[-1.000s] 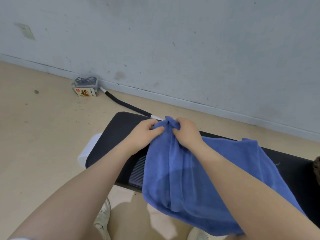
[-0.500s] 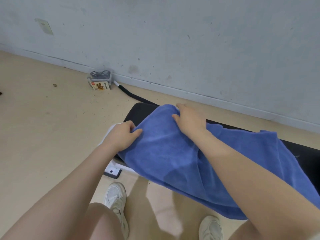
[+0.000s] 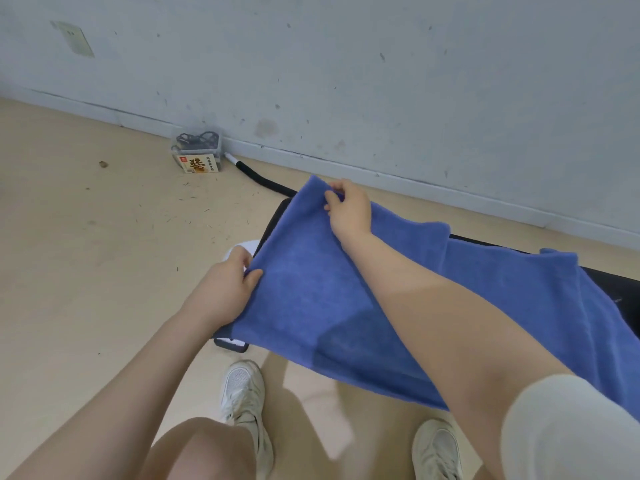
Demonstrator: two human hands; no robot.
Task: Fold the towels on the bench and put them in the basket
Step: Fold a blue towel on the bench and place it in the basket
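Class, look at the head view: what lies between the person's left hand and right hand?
In the head view, only the blue towel spans between the left hand and the right hand, its edge stretched taut; each hand pinches a corner.

The towel (image 3: 311,299) lies spread over the counter (image 3: 627,289), its near edge hanging off the front. The left hand (image 3: 225,289) pinches the towel's near left corner; the right hand (image 3: 348,209) pinches the far left corner. Behind the counter runs the wall (image 3: 381,81). On the floor (image 3: 86,254) to the left, against the wall, sits a small box (image 3: 197,155), with a hose (image 3: 259,178) lying to its right. Two shoes (image 3: 244,396) stand on the floor before the counter.
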